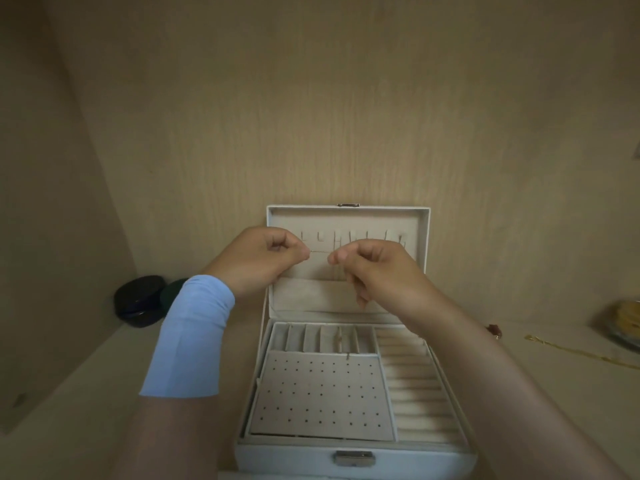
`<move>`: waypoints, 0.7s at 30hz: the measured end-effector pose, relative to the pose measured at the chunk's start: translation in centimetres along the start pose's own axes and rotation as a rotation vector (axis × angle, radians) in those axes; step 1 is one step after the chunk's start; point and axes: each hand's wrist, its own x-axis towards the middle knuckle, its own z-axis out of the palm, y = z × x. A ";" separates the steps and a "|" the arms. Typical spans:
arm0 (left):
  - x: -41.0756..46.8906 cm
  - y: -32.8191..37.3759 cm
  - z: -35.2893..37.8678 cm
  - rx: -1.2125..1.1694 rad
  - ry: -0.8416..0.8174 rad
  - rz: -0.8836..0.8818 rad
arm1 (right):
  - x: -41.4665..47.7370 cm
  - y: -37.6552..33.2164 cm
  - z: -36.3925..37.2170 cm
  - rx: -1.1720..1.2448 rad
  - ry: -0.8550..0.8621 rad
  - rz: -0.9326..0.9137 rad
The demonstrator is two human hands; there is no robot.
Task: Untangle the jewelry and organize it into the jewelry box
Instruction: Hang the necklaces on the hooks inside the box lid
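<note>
Pinched a thin chain [319, 251] between left hand [263, 258] and right hand [375, 268], fingers curled, both raised in the middle of the frame before the open lid of the white jewelry box [349, 460]. Stretched flat, long way running left to right. Wore a blue sleeve [190, 337] on the left wrist.

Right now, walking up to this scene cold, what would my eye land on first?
Two raised hands at centre: the left hand and right hand pinch a thin chain stretched between them. Below and behind them sits an open white jewelry box, its lid upright. A gold necklace lies on the surface at far right.
</note>
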 end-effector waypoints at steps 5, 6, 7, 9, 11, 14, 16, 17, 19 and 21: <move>1.6 -1.7 1.4 0.024 0.273 -0.046 | 2.7 0.5 1.6 -0.177 0.265 -0.073; 1.6 -1.8 1.8 0.079 0.308 -0.048 | 3.2 0.6 1.9 -0.204 0.323 -0.098; 1.7 -1.8 2.0 0.123 0.347 -0.045 | 3.7 0.6 2.1 -0.232 0.376 -0.119; 1.7 -1.6 2.5 0.173 0.435 -0.024 | 4.2 0.3 2.6 -0.275 0.472 -0.155; 1.9 -1.5 2.9 0.214 0.509 -0.016 | 4.7 0.1 3.1 -0.315 0.554 -0.191; 2.1 -1.4 3.4 0.254 0.534 -0.026 | 5.1 -0.1 3.5 -0.354 0.614 -0.202; 2.0 -1.3 3.6 0.313 0.508 -0.037 | 5.1 -0.1 3.6 -0.387 0.614 -0.182; 1.9 -1.2 3.6 0.345 0.488 -0.046 | 5.1 -0.1 3.6 -0.409 0.606 -0.164; 1.8 -1.0 3.6 0.400 0.452 -0.064 | 4.9 0.0 3.7 -0.463 0.578 -0.143; 1.7 -1.0 3.6 0.426 0.417 -0.083 | 4.7 0.1 3.8 -0.532 0.549 -0.139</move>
